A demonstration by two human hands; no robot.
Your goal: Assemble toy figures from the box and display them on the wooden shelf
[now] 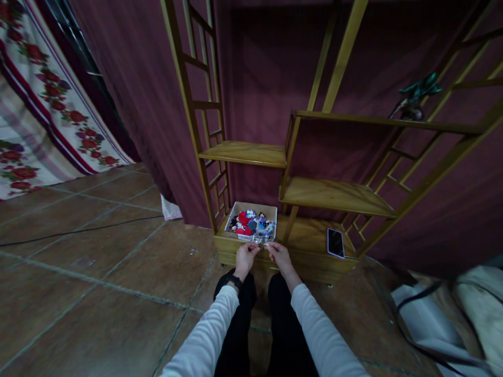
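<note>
My left hand and my right hand meet just in front of a small open cardboard box on the lowest board of a wooden shelf unit. Both hands pinch a small clear, shiny item between their fingertips; I cannot make out what it is. The box holds several small red, blue and dark pieces. My white sleeves and dark trousers fill the bottom of the view.
A phone lies flat on the bottom board to the right of the box. A green ornament stands on the upper right shelf. A dark cable crosses the tiled floor at left. Bags lie at right.
</note>
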